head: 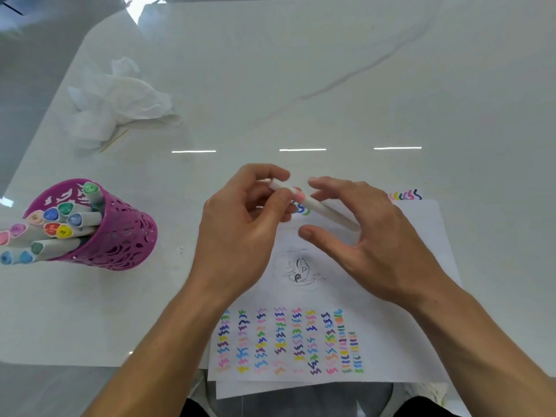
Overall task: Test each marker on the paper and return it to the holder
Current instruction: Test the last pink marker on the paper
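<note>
A white marker [316,203] with a pink band lies slanted between my hands, above the paper [391,335]. My left hand [240,227] pinches its upper left end between thumb and fingers. My right hand [370,233] is spread beside the marker's lower right end, fingers apart; whether they touch the barrel I cannot tell. The paper carries rows of coloured squiggles near me and a faint pencil sketch [301,270] in its middle. The purple cut-out holder [120,236] stands at the left, with several markers [57,224] leaning out of it.
A crumpled white tissue [120,100] lies on the white table [331,70] at the far left, with a thin wooden stick [114,140] beside it. A second sheet with squiggles [404,195] peeks out behind my right hand. The table's near edge runs just below the paper.
</note>
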The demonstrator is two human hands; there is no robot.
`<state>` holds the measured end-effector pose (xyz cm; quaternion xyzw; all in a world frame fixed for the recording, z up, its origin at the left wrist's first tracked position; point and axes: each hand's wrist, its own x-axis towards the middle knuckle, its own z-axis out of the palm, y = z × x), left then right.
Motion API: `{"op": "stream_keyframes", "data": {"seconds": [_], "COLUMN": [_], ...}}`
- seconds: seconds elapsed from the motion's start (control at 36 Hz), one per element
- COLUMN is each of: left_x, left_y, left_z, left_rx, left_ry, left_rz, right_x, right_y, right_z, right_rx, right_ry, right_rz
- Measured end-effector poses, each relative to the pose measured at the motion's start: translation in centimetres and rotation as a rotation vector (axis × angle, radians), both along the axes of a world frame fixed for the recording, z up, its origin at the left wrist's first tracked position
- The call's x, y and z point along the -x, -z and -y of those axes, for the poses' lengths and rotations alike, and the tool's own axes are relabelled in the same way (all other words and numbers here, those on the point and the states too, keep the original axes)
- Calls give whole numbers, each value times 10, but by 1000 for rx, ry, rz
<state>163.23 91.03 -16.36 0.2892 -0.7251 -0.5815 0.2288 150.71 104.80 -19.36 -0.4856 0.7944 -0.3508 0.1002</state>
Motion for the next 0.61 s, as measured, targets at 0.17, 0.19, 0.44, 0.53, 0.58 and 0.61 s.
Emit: {"op": "stream_keyframes", "data": {"seconds": [0.17, 0.19, 0.44, 0.53, 0.58, 0.61], "left_x": [-2, -3, -3, -1, 0, 0], "left_y": [7, 8, 10, 9, 9, 9], "left_z": [-5, -5, -2, -3, -4, -5], "left_rx": [61, 119, 352, 325, 302, 288], "left_ry": [175, 187, 320, 295, 268, 253], "left_rz": [169, 210, 441, 418, 389, 372], "right_x": [-3, -2, -4, -3, -3, -4], "right_y": [4, 5, 9, 6, 5, 5], "right_z": [-1, -2, -8, -10, -11, -11], "right_rx": [-43, -48, -121, -177, -197, -197], "right_ry": [12, 2, -28, -38, -34, -31], "right_rz": [-67, -88, -143, -98, -94, -106]}}
